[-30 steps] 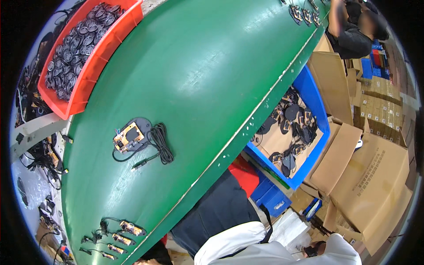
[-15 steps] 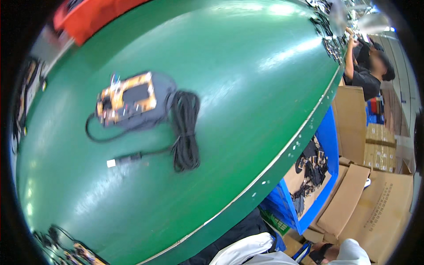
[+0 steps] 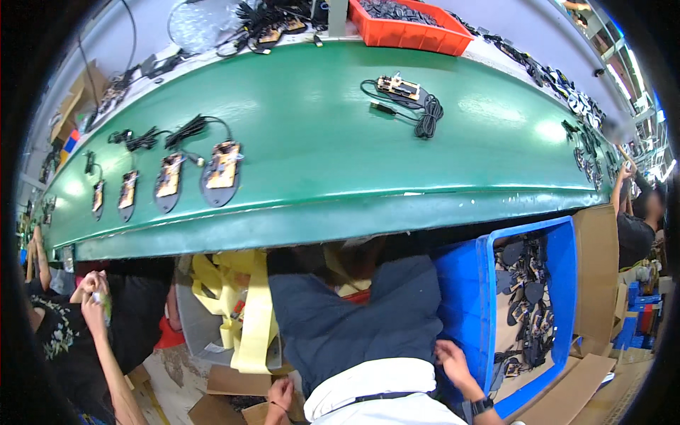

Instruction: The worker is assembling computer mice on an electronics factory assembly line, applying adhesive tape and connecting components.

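Note:
My left hand [image 3: 280,394] is low beside my left thigh, with its fingers loosely bent and nothing visible in them. My right hand [image 3: 453,358], with a dark watch on the wrist, hangs by my right thigh next to the blue bin [image 3: 490,297]; its fingers are apart and it holds nothing. Inside that bin lie several dark mouse bases with tan circuit boards [image 3: 533,293]. On the green bench [image 3: 319,163], out of reach of both hands, lies a mouse base with a circuit board [image 3: 401,88] and a bundled black cable [image 3: 429,117].
Several similar boards on mouse bases [image 3: 222,173] with cables lie on the left of the bench. An orange-red tray [image 3: 414,35] of dark parts stands at the back. A grey bin [image 3: 205,347] with yellow strips is left of my legs. Co-workers sit left and right.
My view has swung back from the bench, so the cabled mouse base looks smaller and farther away. Both my hands, my legs and a co-worker at left now show.

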A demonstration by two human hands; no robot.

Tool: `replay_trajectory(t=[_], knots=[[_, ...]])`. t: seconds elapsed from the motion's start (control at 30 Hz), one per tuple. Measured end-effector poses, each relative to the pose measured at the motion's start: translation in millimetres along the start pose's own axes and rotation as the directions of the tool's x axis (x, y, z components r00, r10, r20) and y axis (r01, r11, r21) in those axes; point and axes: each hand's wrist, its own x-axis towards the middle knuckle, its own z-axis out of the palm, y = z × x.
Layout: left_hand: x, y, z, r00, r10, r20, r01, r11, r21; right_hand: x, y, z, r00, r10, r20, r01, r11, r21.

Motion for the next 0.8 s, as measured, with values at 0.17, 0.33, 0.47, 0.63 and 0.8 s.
replay_trajectory(t=[0.17,0.33,0.47,0.63,0.8], knots=[[51,38,11,0.865,-0.430,0.258,0.498,0.675,-0.545,36,-5,32,0.999,-0.018,0.048,0.001,0.941,0.339],[64,36,23,0.774,-0.512,0.372,0.621,0.499,-0.605,25,-21,42,1.000,-0.026,-0.004,0.026,0.907,0.421],[97,119,-42,0.876,-0.480,0.045,0.329,0.527,-0.783,40,-72,28,0.764,-0.571,-0.298,0.505,0.818,-0.275],[145,150,-92,0.931,-0.174,-0.322,-0.047,0.816,-0.577,39,-228,88,0.399,-0.877,0.269,0.889,0.297,-0.349],[170,212,-93,0.867,0.221,-0.447,-0.344,0.914,-0.214,110,-261,190,0.335,-0.621,0.709,0.939,0.276,-0.202]])
